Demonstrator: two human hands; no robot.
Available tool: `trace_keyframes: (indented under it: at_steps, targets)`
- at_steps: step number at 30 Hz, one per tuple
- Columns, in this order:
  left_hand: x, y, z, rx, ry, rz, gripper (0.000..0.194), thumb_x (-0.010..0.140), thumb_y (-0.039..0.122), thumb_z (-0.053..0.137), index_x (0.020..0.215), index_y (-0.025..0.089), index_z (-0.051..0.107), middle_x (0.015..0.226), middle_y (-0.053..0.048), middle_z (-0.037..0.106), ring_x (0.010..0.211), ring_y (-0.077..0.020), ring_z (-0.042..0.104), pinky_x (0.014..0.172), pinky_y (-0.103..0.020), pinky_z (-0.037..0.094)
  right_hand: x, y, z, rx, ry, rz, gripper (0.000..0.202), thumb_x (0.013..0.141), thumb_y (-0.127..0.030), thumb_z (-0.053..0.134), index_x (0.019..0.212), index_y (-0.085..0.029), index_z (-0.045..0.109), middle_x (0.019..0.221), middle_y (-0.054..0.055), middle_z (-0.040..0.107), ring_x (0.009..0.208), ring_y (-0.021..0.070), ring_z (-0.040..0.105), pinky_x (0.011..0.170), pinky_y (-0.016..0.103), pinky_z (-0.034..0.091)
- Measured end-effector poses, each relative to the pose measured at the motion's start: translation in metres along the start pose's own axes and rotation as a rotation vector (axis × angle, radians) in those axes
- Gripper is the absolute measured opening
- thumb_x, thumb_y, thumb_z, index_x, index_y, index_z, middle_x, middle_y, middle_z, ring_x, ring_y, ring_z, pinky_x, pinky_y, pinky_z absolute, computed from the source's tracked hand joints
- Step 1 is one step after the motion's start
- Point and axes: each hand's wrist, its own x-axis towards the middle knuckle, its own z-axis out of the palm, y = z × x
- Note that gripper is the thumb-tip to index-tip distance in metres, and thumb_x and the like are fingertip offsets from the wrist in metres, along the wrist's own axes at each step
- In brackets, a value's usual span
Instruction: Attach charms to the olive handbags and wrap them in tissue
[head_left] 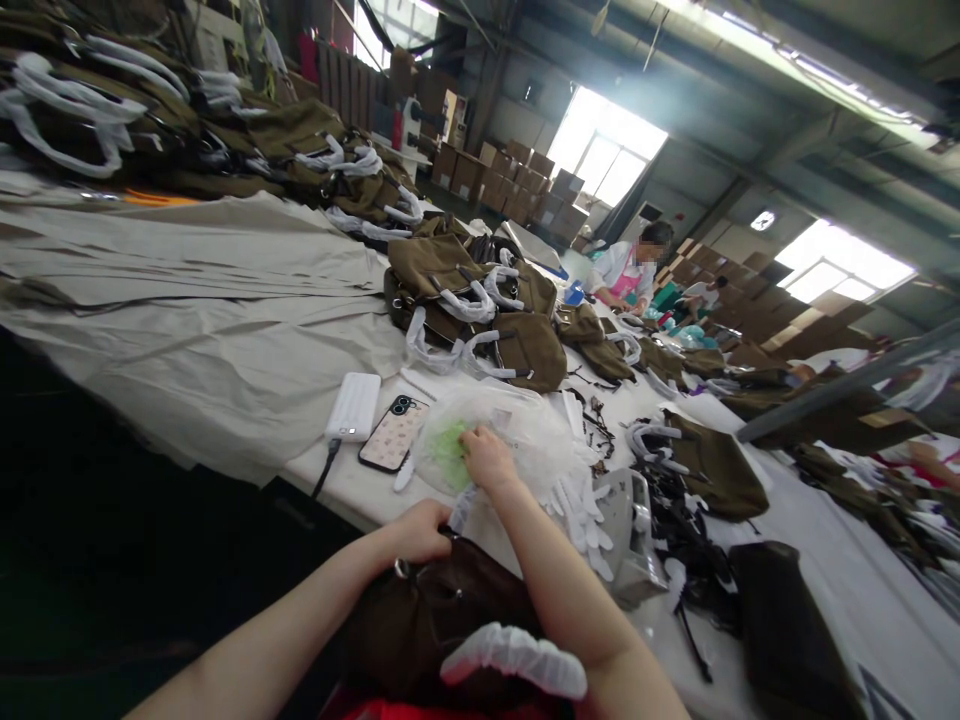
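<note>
A dark brown handbag (405, 620) rests against my body near the table's front edge, one handle wrapped in white padding (517, 660). My left hand (421, 530) is closed on the bag's upper rim, beside a strip of clear wrap on the other handle. Farther forward, my right hand (487, 458) reaches to a clear plastic bag (540, 425) with pale green contents (448, 450). Its fingers are curled at the green part, and what they pinch is hidden. A patterned phone (394, 433) and a white power bank (354, 407) lie left of the plastic bag.
Brown handbags with white-wrapped handles (480, 310) are piled along the table. To the right stand a grey tape dispenser (626, 530), black straps (694, 560) and a dark pouch (795, 620). White plastic strips (581, 515) lie nearby. A co-worker (626, 270) works farther back.
</note>
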Motion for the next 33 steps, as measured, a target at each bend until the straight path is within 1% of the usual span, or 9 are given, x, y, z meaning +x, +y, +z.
trace_keyframes:
  at_steps: [7,11,15,17,19,22,25,29,33]
  targets:
    - [0.001,0.001,0.000,0.013,0.017,-0.021,0.025,0.050,0.019,0.052,0.067,0.015,0.070,0.058,0.004,0.062,0.059,-0.0156,0.054,0.054,-0.023,0.040,0.001,0.001,-0.002,0.040,0.021,0.020,0.025,0.092,-0.013,0.045,0.098,-0.015,0.070,0.106,0.013,0.064,0.101,0.0204,0.060,0.086,0.028,0.045]
    - [0.001,0.002,0.002,0.004,0.011,-0.027,0.027,0.051,0.020,0.052,0.070,0.014,0.072,0.062,0.002,0.066,0.060,-0.0169,0.057,0.054,-0.024,0.042,-0.014,0.008,-0.017,0.132,0.128,0.094,0.030,0.097,-0.020,0.041,0.106,-0.018,0.069,0.110,0.011,0.066,0.103,0.0197,0.061,0.088,0.028,0.045]
    - [0.002,0.001,0.002,-0.023,-0.005,-0.053,0.029,0.052,0.022,0.054,0.073,0.013,0.072,0.065,0.000,0.069,0.061,-0.0184,0.060,0.055,-0.025,0.045,-0.059,0.009,-0.030,0.706,0.327,0.140,0.027,0.095,-0.029,0.046,0.099,-0.016,0.069,0.087,0.005,0.070,0.079,0.0155,0.065,0.072,0.025,0.050]
    - [0.002,0.000,0.003,-0.036,-0.011,-0.071,0.029,0.054,0.024,0.057,0.076,0.013,0.071,0.065,0.000,0.069,0.063,-0.0187,0.061,0.058,-0.026,0.046,-0.092,0.004,-0.030,1.018,0.285,0.138,0.028,0.093,-0.032,0.047,0.093,-0.015,0.069,0.069,0.001,0.067,0.059,0.0128,0.061,0.058,0.022,0.049]
    - [-0.001,-0.001,0.004,-0.029,-0.001,-0.089,0.029,0.056,0.027,0.061,0.079,0.012,0.071,0.065,0.000,0.069,0.065,-0.0192,0.062,0.059,-0.026,0.046,-0.128,-0.004,-0.026,1.134,0.200,0.128,0.027,0.092,-0.034,0.050,0.092,-0.015,0.069,0.060,-0.001,0.064,0.052,0.0119,0.058,0.053,0.021,0.047]
    - [-0.011,0.003,0.010,0.009,0.028,-0.077,0.031,0.060,0.032,0.066,0.083,0.011,0.072,0.072,-0.002,0.072,0.070,-0.0212,0.064,0.061,-0.027,0.048,-0.173,-0.016,-0.014,0.943,0.119,0.073,0.017,0.090,-0.027,0.056,0.092,-0.019,0.071,0.074,0.001,0.071,0.070,0.0141,0.065,0.068,0.023,0.049]
    - [-0.026,0.012,0.020,0.050,0.043,-0.055,0.034,0.064,0.032,0.066,0.090,0.011,0.073,0.081,-0.005,0.075,0.076,-0.0231,0.067,0.067,-0.029,0.050,-0.199,-0.025,0.001,0.659,-0.019,-0.053,0.017,0.091,-0.020,0.056,0.096,-0.022,0.072,0.097,0.004,0.074,0.090,0.0169,0.067,0.083,0.026,0.047]
    - [-0.037,0.023,0.034,0.095,0.041,-0.002,0.031,0.067,0.032,0.065,0.089,0.012,0.074,0.083,-0.005,0.075,0.081,-0.0238,0.067,0.074,-0.030,0.051,-0.209,-0.033,0.012,0.354,-0.201,-0.079,0.023,0.095,-0.019,0.048,0.103,-0.018,0.069,0.097,0.010,0.072,0.087,0.0202,0.067,0.078,0.028,0.048]
    - [-0.038,0.027,0.041,0.134,0.041,0.026,0.027,0.068,0.032,0.065,0.086,0.013,0.074,0.084,-0.005,0.075,0.081,-0.0234,0.067,0.077,-0.031,0.051,-0.209,-0.041,0.010,0.215,-0.201,-0.115,0.027,0.095,-0.014,0.042,0.107,-0.014,0.067,0.095,0.014,0.071,0.082,0.0221,0.067,0.072,0.030,0.049]
